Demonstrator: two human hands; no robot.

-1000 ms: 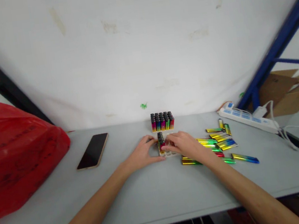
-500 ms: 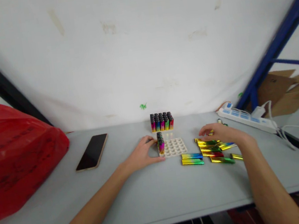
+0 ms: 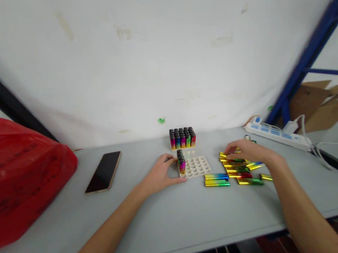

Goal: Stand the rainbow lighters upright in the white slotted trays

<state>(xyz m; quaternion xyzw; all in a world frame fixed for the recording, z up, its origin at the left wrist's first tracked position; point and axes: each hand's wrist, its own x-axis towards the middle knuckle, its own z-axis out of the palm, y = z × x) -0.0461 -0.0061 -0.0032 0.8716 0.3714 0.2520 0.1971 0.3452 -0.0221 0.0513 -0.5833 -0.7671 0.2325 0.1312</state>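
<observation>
On the table [image 3: 175, 217], right hand [image 3: 246, 151] fingers curl over loose lighters [image 3: 237, 167]; a pinch cannot be confirmed. Left hand [image 3: 160, 176], fingers spread, steadies the tray [image 3: 197, 166]. Lighters appear light, rigid, glossy, probably slippery: grip mid-body across the narrow sides.

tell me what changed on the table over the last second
The right hand left the white tray and moved right onto the loose lighters, baring the tray's empty holes. The left hand stayed at the tray's left edge; the full tray of lighters and phone did not move.
</observation>
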